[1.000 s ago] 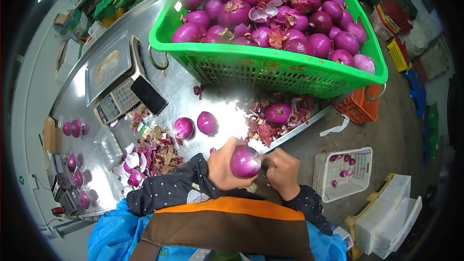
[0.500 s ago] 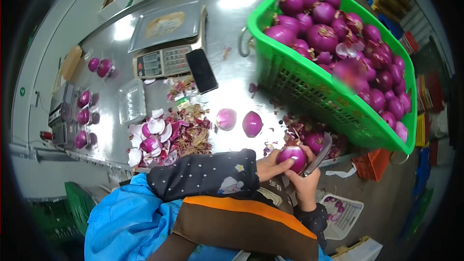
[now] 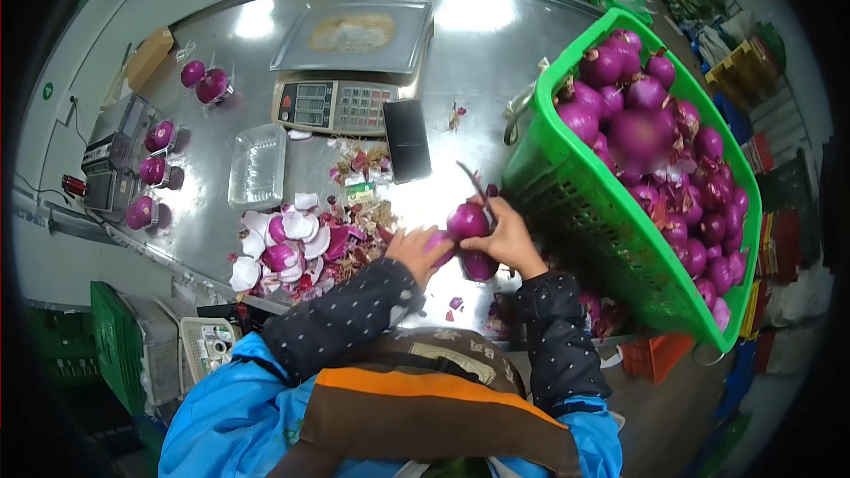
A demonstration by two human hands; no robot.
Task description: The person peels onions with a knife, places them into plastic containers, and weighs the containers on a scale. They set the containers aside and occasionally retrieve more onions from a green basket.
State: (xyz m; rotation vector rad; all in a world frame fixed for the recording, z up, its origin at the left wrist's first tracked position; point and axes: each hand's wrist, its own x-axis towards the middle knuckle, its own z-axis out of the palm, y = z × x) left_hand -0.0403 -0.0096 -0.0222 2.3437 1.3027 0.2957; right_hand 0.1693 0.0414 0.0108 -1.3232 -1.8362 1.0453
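Observation:
My left hand (image 3: 414,253) reaches over the table with its fingers curled on a purple onion (image 3: 440,248), which it partly covers. My right hand (image 3: 515,239) grips a knife (image 3: 472,181) whose dark blade points up and away. Between its thumb and fingers is another peeled onion (image 3: 467,221). A third onion (image 3: 479,266) lies on the metal just below the thumb. Left of my hands spreads a heap of onion skins and dry roots (image 3: 341,243), with white-sided peelings among them.
A green crate (image 3: 611,199) full of onions stands at the right. A scale (image 3: 350,106), a phone (image 3: 407,140) and a clear plastic tray (image 3: 258,166) are on the metal table (image 3: 482,53). Packed onions (image 3: 152,170) sit at the left, and an orange crate (image 3: 655,357) below right.
Both hands have moved forward from the table's near edge to the onions in the middle. The onion held in my left hand is now at my right hand. The view has shifted.

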